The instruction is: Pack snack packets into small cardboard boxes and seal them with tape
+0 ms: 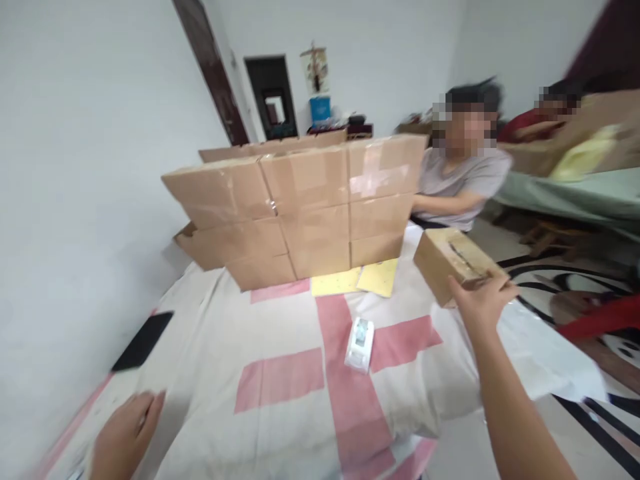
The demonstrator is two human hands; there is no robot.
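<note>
Left grip (125,430) curled at near left of table (285,327), cannot tell if empty. White packet (359,344) lies untouched. Right grip (483,300) holds small carton (443,260) (fingers spread, presumably steadying it). Beyond, large cardboard (313,230) stands upright, likely as screen.

The left hand (124,430), right hand (483,303) and right forearm (515,400) are bare.
</note>
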